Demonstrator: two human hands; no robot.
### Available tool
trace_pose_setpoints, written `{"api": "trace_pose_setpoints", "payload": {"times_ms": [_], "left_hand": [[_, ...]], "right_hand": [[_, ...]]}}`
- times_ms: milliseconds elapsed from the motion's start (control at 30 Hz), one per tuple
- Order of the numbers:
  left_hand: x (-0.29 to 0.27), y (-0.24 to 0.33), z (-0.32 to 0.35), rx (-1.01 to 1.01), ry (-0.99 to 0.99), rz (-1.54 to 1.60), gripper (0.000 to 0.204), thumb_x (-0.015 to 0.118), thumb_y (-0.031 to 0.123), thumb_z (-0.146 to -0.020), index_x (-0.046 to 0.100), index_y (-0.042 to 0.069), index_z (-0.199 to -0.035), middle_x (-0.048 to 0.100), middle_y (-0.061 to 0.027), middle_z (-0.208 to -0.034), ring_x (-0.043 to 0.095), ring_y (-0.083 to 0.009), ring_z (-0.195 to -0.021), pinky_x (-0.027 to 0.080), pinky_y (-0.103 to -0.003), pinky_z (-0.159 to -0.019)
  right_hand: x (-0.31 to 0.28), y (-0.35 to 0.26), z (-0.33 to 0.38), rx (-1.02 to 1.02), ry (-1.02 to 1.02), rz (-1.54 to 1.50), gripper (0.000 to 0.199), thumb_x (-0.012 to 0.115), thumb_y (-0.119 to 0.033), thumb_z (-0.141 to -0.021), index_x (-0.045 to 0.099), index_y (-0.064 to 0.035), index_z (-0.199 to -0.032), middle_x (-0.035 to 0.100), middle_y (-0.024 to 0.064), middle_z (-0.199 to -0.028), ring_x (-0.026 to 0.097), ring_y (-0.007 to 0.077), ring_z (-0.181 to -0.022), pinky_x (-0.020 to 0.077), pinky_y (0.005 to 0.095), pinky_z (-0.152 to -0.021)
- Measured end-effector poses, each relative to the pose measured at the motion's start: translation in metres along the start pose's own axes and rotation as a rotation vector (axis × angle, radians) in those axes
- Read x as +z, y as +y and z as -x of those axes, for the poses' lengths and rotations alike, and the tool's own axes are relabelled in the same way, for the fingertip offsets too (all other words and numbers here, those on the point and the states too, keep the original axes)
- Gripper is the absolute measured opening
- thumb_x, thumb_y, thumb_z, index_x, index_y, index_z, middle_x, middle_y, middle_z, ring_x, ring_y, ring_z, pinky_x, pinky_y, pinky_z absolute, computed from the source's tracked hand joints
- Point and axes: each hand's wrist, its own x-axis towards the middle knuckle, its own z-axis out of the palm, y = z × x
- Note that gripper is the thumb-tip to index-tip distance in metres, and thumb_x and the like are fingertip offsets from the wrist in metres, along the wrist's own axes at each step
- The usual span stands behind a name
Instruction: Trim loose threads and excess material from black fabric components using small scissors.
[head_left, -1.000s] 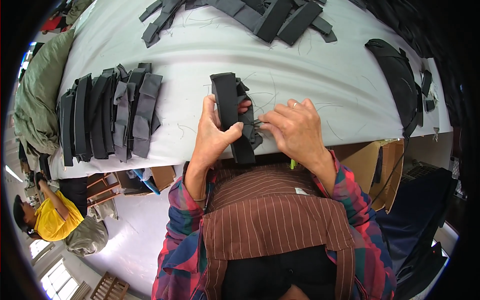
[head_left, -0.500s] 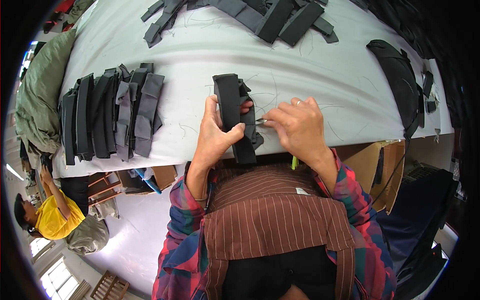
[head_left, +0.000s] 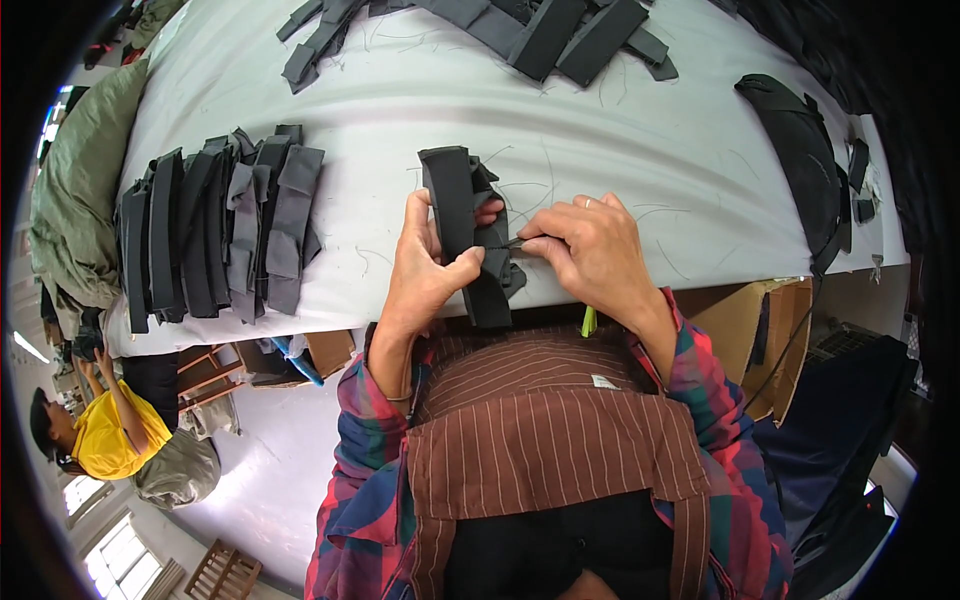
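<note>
The left hand (head_left: 425, 265) is wrapped around a long dark grey fabric strap piece (head_left: 462, 225), thumb pressed across its front and fingers curled behind, holding it upright at the near edge of the white table (head_left: 620, 170). The right hand (head_left: 590, 250) is pinched narrow, its fingertips closed on a small thin tool (head_left: 515, 241) whose tip touches the right side of the strap piece; what sort of tool it is I cannot tell.

To the left on the table, well apart from the hands, lies a row of similar dark pieces (head_left: 215, 225) stacked side by side. At the far edge is a looser scatter of dark fabric pieces (head_left: 540, 30), and toward the right end a curved black padded piece (head_left: 800, 160).

Below the table's right end stands an open cardboard box (head_left: 765, 335); its contents are not visible. On the floor to the left, a person in a yellow shirt (head_left: 105, 435) sits.
</note>
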Motion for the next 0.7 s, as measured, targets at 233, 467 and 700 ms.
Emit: {"api": "trace_pose_setpoints", "payload": {"times_ms": [233, 467, 700], "left_hand": [[-0.001, 0.0, 0.0, 0.0, -0.006, 0.0, 0.05, 0.054, -0.006, -0.073, 0.032, 0.001, -0.118, 0.056, -0.0202, -0.119, 0.053, -0.0214, -0.112, 0.042, -0.033, -0.097], [-0.002, -0.002, 0.001, 0.009, -0.017, -0.004, 0.05, 0.054, -0.007, -0.074, 0.032, 0.0, -0.118, 0.056, -0.0202, -0.119, 0.053, -0.0214, -0.113, 0.042, -0.034, -0.097], [-0.004, 0.0, 0.0, -0.009, -0.024, 0.043, 0.051, 0.053, -0.007, -0.073, 0.033, 0.0, -0.119, 0.056, -0.0204, -0.119, 0.053, -0.0221, -0.113, 0.042, -0.035, -0.1]], "right_hand": [[-0.008, 0.001, 0.0, 0.041, 0.008, -0.036, 0.006, 0.069, -0.015, -0.075, 0.067, -0.0118, -0.08, 0.066, 0.0005, -0.075, 0.053, 0.0204, -0.064, 0.0331, 0.0328, -0.063], [-0.003, -0.003, -0.001, -0.058, 0.008, -0.017, 0.009, 0.071, -0.018, -0.074, 0.066, -0.0131, -0.079, 0.063, -0.0015, -0.072, 0.054, 0.0195, -0.066, 0.0333, 0.0336, -0.064], [0.0, -0.009, -0.003, -0.083, 0.059, 0.003, 0.008, 0.07, -0.015, -0.074, 0.064, -0.013, -0.079, 0.06, -0.0008, -0.069, 0.052, 0.0201, -0.065, 0.032, 0.0343, -0.062]]}}
